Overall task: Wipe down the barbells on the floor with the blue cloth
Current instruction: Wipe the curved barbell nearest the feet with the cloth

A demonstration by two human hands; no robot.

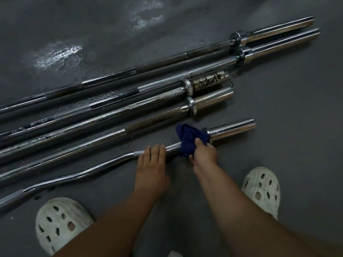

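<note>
Blue cloth [191, 139]: dark, bunched around the curl bar beside its sleeve collar, gripped by my right hand [204, 153], frame centre.
Curl bar [232, 128]: chrome, wavy, lowest in frame.
Straight barbells [207, 81]: parallel above it, partly rust-spotted.

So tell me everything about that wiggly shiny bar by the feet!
The wiggly bar is shiny silver metal with wavy bends, a rough gripping patch and a thick smooth sleeve at its right end. It lies on the dark floor, nearest the person. The left hand rests flat on the rough patch; the right hand grips the blue cloth bunched around it beside the sleeve.
</note>
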